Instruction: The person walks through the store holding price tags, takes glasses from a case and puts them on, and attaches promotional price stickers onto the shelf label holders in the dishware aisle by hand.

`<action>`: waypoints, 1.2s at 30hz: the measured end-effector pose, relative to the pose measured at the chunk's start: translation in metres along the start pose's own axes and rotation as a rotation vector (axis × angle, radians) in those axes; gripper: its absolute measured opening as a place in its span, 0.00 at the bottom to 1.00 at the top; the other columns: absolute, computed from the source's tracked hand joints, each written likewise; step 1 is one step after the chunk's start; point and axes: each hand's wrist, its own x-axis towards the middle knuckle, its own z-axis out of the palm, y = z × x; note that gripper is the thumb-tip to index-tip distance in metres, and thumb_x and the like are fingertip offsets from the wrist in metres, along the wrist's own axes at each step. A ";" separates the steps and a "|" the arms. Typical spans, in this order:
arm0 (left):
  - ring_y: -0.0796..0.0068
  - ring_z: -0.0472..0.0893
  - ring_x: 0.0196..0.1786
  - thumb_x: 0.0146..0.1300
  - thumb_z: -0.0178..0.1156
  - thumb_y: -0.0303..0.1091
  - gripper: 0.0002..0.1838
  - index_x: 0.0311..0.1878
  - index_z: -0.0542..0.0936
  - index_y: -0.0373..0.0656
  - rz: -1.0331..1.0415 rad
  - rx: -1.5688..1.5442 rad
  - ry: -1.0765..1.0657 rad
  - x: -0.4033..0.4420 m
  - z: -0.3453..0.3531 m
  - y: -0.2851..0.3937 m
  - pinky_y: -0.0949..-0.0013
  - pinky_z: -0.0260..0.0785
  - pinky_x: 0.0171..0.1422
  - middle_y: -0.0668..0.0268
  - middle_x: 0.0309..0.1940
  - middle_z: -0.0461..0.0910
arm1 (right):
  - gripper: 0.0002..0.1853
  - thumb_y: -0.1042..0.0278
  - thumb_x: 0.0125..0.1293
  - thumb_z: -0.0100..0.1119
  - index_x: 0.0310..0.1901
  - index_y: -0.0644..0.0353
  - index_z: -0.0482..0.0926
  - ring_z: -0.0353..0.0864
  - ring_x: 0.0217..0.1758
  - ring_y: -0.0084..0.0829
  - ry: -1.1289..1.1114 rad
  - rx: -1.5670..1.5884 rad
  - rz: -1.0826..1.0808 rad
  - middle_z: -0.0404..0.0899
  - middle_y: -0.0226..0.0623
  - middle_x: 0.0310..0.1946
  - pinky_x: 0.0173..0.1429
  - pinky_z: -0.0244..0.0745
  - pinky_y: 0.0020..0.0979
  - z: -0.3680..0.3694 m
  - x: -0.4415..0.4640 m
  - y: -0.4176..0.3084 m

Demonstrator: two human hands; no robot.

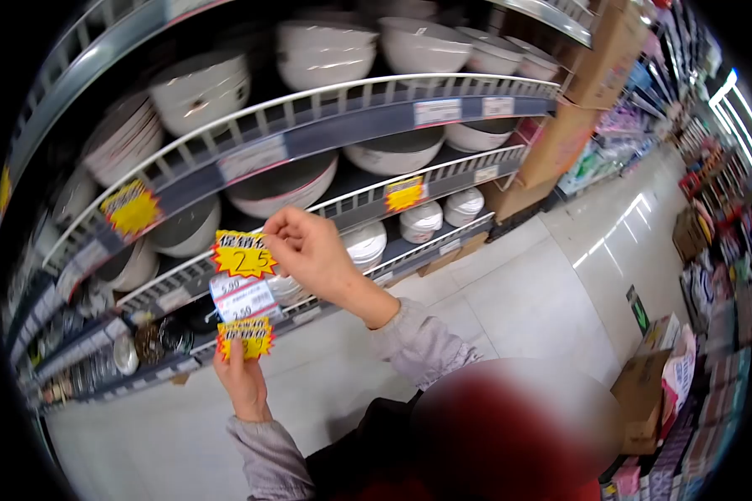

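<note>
My right hand (317, 255) pinches a yellow starburst price tag (244, 255), handwritten with what looks like 2.5, by its right edge. Lower down, my left hand (242, 384) grips several similar yellow price tags (244, 338), its thumb lying over their front. Between the two lots of yellow tags is a white price label (242, 299) reading 5.90 and 2.50; whether it is held or fixed to the shelf I cannot tell. Both hands are in front of a shelf rack (342, 117) of bowls. Behind the right hand sits a large white bowl (284, 188).
Stacked white bowls (326, 54) fill the upper shelf behind a wire rail. Lidded white containers (422, 221) stand lower. Another yellow tag (405, 194) hangs on the rail. Cardboard boxes (643, 392) stand across the tiled aisle (510, 301). A blurred red shape is at the bottom.
</note>
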 end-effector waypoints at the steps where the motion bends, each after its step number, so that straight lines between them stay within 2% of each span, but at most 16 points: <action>1: 0.68 0.79 0.38 0.65 0.53 0.32 0.14 0.50 0.70 0.34 -0.017 0.019 -0.025 0.001 -0.003 -0.005 0.66 0.74 0.36 0.60 0.41 0.77 | 0.05 0.76 0.62 0.53 0.37 0.68 0.71 0.73 0.25 0.13 -0.035 0.030 0.032 0.74 0.29 0.26 0.25 0.68 0.16 -0.010 0.001 -0.006; 7: 0.69 0.80 0.38 0.64 0.54 0.30 0.11 0.46 0.73 0.34 -0.065 0.082 -0.121 -0.007 0.017 -0.034 0.66 0.74 0.39 0.60 0.40 0.78 | 0.04 0.76 0.63 0.51 0.37 0.67 0.69 0.71 0.22 0.12 -0.010 -0.040 -0.030 0.75 0.31 0.26 0.23 0.66 0.16 -0.069 -0.004 -0.022; 9: 0.69 0.80 0.38 0.64 0.54 0.30 0.12 0.46 0.73 0.33 -0.081 0.090 -0.141 -0.010 0.024 -0.043 0.66 0.74 0.41 0.60 0.40 0.78 | 0.04 0.76 0.61 0.52 0.34 0.68 0.70 0.72 0.21 0.14 0.050 -0.026 -0.051 0.75 0.32 0.21 0.21 0.68 0.19 -0.089 -0.006 -0.020; 11: 0.71 0.80 0.41 0.65 0.53 0.32 0.12 0.48 0.72 0.37 -0.138 0.091 -0.234 -0.011 0.030 -0.053 0.64 0.75 0.46 0.63 0.43 0.78 | 0.04 0.76 0.61 0.52 0.35 0.67 0.69 0.72 0.22 0.14 0.052 -0.022 -0.014 0.74 0.31 0.22 0.21 0.68 0.18 -0.109 -0.011 -0.021; 12: 0.70 0.80 0.42 0.65 0.53 0.32 0.12 0.48 0.72 0.37 -0.134 0.087 -0.203 -0.011 0.034 -0.060 0.64 0.75 0.46 0.63 0.43 0.77 | 0.04 0.76 0.62 0.51 0.36 0.66 0.69 0.72 0.21 0.13 0.052 -0.004 0.011 0.75 0.31 0.24 0.23 0.67 0.17 -0.119 -0.012 -0.020; 18: 0.70 0.80 0.41 0.64 0.54 0.31 0.11 0.48 0.73 0.38 -0.208 0.039 -0.288 0.004 0.072 -0.072 0.64 0.75 0.46 0.64 0.41 0.78 | 0.04 0.75 0.63 0.50 0.38 0.66 0.69 0.71 0.22 0.14 0.067 0.031 0.089 0.73 0.30 0.25 0.24 0.67 0.17 -0.158 -0.006 -0.033; 27: 0.72 0.80 0.40 0.61 0.57 0.30 0.11 0.46 0.75 0.37 -0.210 0.043 -0.355 0.006 0.137 -0.038 0.66 0.74 0.45 0.64 0.40 0.79 | 0.06 0.76 0.63 0.50 0.40 0.67 0.71 0.72 0.22 0.14 0.076 -0.041 0.027 0.75 0.30 0.26 0.26 0.69 0.16 -0.216 0.011 -0.124; 33: 0.72 0.80 0.39 0.62 0.57 0.31 0.12 0.46 0.74 0.36 -0.255 0.183 -0.340 -0.012 0.136 -0.008 0.66 0.74 0.44 0.63 0.40 0.78 | 0.09 0.76 0.64 0.48 0.43 0.68 0.74 0.72 0.22 0.12 0.159 -0.193 -0.043 0.78 0.32 0.29 0.26 0.70 0.15 -0.291 0.007 -0.180; 36: 0.71 0.80 0.38 0.63 0.55 0.31 0.12 0.47 0.73 0.36 -0.210 0.227 -0.230 -0.020 0.135 -0.001 0.66 0.75 0.41 0.62 0.40 0.78 | 0.09 0.76 0.65 0.48 0.44 0.66 0.74 0.72 0.22 0.12 0.216 -0.239 -0.095 0.79 0.32 0.31 0.27 0.70 0.15 -0.328 0.007 -0.201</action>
